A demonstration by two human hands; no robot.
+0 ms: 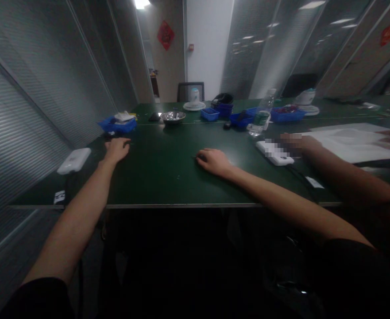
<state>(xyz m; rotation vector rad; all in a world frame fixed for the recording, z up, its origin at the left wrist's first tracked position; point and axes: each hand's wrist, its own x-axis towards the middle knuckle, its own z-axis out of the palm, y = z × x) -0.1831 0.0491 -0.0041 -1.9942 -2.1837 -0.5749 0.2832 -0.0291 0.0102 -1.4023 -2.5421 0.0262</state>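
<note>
My left hand [117, 149] rests palm down on the dark green table [161, 177], near its left side, with the fingers bent together; whether anything is under them is hidden. My right hand [214, 161] lies near the table's middle. Its fingers curl down over a small dark thing [199, 157] that I cannot make out. A white flat device [74, 160] lies left of my left hand, at the table's edge.
Another person's arm [341, 177] reaches in from the right, its hand by a white power strip [274, 153] and a large white sheet [357, 144]. Farther back stand blue bins [117, 125], a metal bowl [172, 117], a water bottle [263, 116] and small fans [194, 104].
</note>
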